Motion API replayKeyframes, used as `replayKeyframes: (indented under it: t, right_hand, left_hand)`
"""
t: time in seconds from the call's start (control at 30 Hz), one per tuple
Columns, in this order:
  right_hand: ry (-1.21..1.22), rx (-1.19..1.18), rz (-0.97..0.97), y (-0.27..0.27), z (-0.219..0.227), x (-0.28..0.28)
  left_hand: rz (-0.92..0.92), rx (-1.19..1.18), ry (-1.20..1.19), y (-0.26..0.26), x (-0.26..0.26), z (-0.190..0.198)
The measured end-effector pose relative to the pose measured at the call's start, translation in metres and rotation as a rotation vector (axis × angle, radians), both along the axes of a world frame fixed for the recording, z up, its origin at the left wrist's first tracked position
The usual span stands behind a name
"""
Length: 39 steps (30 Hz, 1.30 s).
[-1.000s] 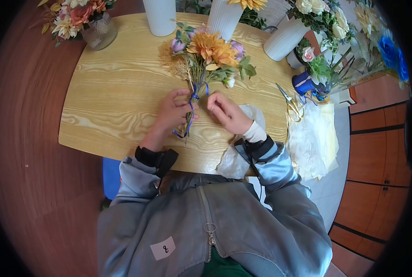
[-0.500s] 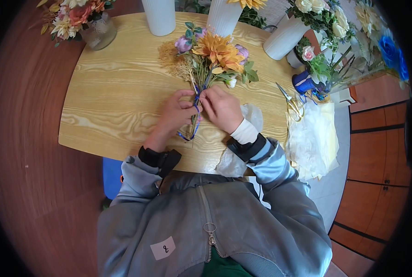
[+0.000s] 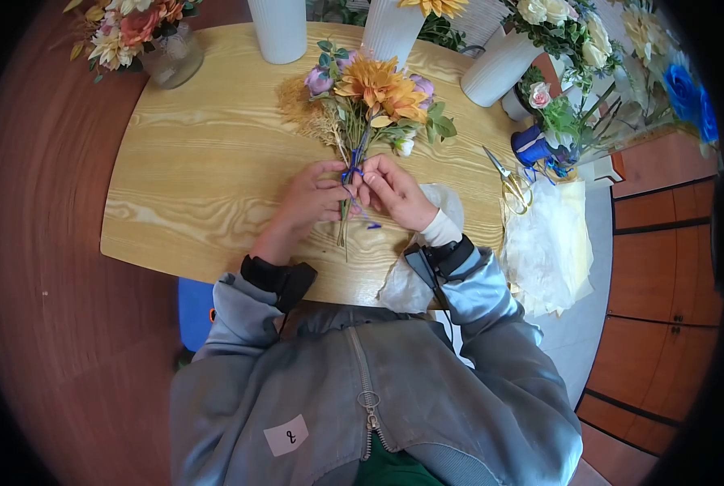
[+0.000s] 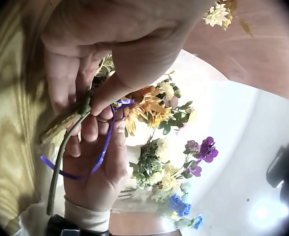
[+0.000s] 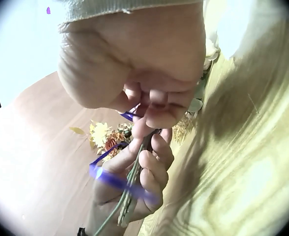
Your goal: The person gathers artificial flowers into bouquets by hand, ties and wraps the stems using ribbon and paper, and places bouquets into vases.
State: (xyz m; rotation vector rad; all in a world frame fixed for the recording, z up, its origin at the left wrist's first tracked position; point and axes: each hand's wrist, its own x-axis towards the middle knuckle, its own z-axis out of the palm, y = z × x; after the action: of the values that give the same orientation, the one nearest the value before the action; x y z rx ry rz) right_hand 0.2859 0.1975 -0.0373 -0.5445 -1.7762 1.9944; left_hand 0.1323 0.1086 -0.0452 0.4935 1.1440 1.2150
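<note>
A bouquet point(image 3: 371, 83) of orange, purple and dried flowers lies on the wooden table point(image 3: 192, 162), heads pointing away from me. My left hand point(image 3: 313, 198) grips its stems point(image 3: 344, 223) just below a blue ribbon point(image 3: 354, 173) wound round them. My right hand point(image 3: 390, 190) pinches that ribbon at the stems, and a loose tail trails to the right. In the left wrist view the left hand point(image 4: 85, 54) holds the stems point(image 4: 60, 152), with the ribbon point(image 4: 104, 147) looping over the right hand point(image 4: 97, 172). The right wrist view shows the right hand point(image 5: 139, 59) pinching the ribbon point(image 5: 115, 179) above the left hand point(image 5: 147, 182).
White vases point(image 3: 281, 28) point(image 3: 495, 69) and a glass vase of flowers point(image 3: 167, 49) stand along the table's far edge. Scissors point(image 3: 508, 180), a blue ribbon spool point(image 3: 530, 146) and pale wrapping sheets point(image 3: 552, 243) lie to the right. White tissue point(image 3: 410, 283) hangs over the near edge.
The right hand closed in from beside the stems onto the ribbon. The ribbon's tail swung from left of the stems to the right. The bouquet shifted slightly away from me.
</note>
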Motion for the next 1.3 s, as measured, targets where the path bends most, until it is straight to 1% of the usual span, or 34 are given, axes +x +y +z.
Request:
replayKeyframes:
  t: [0.07,0.1,0.17,0.2,0.27,0.33,0.4,0.47,0.5,0.53,0.57,0.63,0.67,0.7,0.73,0.77,0.83,0.87,0.9,0.93,0.97,1.0,1.03,1.07,1.1,1.13,1.17,1.23,1.27,1.3]
  right_hand:
    - [0.046,-0.075,0.144,0.004,-0.005,-0.002]
    - [0.047,-0.076,0.145,0.003,-0.005,-0.001]
    - [0.060,0.063,0.048,0.003,-0.003,0.003]
    - [0.062,0.062,0.052,0.001,0.006,0.007]
    - [0.067,0.054,-0.155,0.000,0.029,0.022]
    - [0.085,0.128,-0.405,0.015,0.037,0.041]
    - [0.193,0.155,-0.652,0.035,0.038,0.069]
    - [0.241,0.301,-0.978,0.052,0.042,0.094]
    - [0.159,0.403,-1.105,0.062,0.040,0.111]
    - [0.181,0.484,-1.137,0.071,0.037,0.127]
    - [0.105,0.585,-1.204,0.077,0.038,0.139]
    - [-0.008,0.661,-1.121,0.101,0.013,0.181]
    - [-0.007,0.661,-1.124,0.102,0.011,0.189]
    - [-0.400,0.946,-1.073,0.101,0.008,0.198]
    - [-0.799,1.213,-0.977,0.100,0.004,0.204]
    - [-0.794,1.212,-0.975,0.093,0.007,0.203]
    - [-0.911,1.215,-1.008,0.079,0.020,0.191]
    - [-0.847,1.179,-1.099,0.076,0.023,0.185]
    - [-0.838,1.176,-1.094,0.073,0.027,0.179]
    - [-0.710,1.104,-1.105,0.070,0.031,0.173]
    - [-0.586,1.029,-1.114,0.067,0.032,0.167]
    - [-0.495,1.143,-1.091,0.065,0.030,0.161]
    - [-0.492,1.141,-1.088,0.063,0.030,0.155]
    - [-0.423,1.100,-1.030,0.059,0.030,0.148]
    - [-0.357,1.057,-0.971,0.054,0.030,0.141]
    - [-0.399,0.988,-0.935,0.048,0.031,0.135]
    - [-0.404,0.986,-0.937,0.044,0.030,0.129]
    - [-0.398,0.855,-0.798,0.037,0.029,0.120]
    - [-0.496,0.839,-0.746,0.035,0.030,0.118]
    - [-0.501,0.839,-0.755,0.031,0.031,0.115]
  left_hand:
    - [0.000,-0.004,-0.005,0.000,0.001,0.002]
    - [0.036,-0.006,0.000,-0.001,0.001,0.002]
    - [0.078,-0.006,0.009,-0.001,0.001,0.002]
    - [0.102,-0.025,0.016,-0.002,-0.001,0.002]
    - [0.124,-0.047,0.021,-0.005,-0.008,-0.006]
    - [0.177,-0.045,0.027,-0.006,-0.021,-0.019]
    - [0.181,-0.073,0.049,-0.007,-0.026,-0.014]
    - [0.197,-0.104,0.069,-0.008,-0.028,-0.007]
    - [0.139,-0.122,0.133,-0.007,-0.028,-0.004]
    - [0.078,-0.137,0.196,-0.006,-0.028,-0.002]
    - [0.074,-0.132,0.197,-0.005,-0.026,-0.001]
    - [0.113,-0.116,0.370,-0.005,-0.022,0.000]
    - [0.111,-0.114,0.372,-0.005,-0.023,-0.002]
    - [0.142,-0.081,0.445,-0.006,-0.026,-0.007]
    - [0.176,-0.047,0.520,-0.008,-0.029,-0.013]
    - [0.180,-0.048,0.523,-0.010,-0.033,-0.021]
    - [0.308,0.077,0.667,-0.015,-0.042,-0.033]
    - [0.315,0.074,0.672,-0.020,-0.046,-0.030]
    - [0.392,0.090,0.657,-0.026,-0.050,-0.027]
    - [0.467,0.106,0.643,-0.033,-0.055,-0.024]
    - [0.470,0.101,0.650,-0.040,-0.063,-0.028]
    - [0.590,0.107,0.604,-0.048,-0.074,-0.033]
    - [0.710,0.113,0.555,-0.055,-0.084,-0.038]
    - [0.697,0.018,0.496,-0.065,-0.091,-0.018]
    - [0.702,0.013,0.497,-0.073,-0.100,-0.018]
    - [0.735,-0.004,0.605,-0.081,-0.112,-0.019]
    - [0.760,-0.020,0.712,-0.088,-0.123,-0.020]
    - [0.638,-0.112,0.920,-0.098,-0.143,-0.021]
    - [0.652,-0.058,0.960,-0.099,-0.141,-0.017]
    - [0.642,-0.051,0.959,-0.100,-0.147,-0.020]
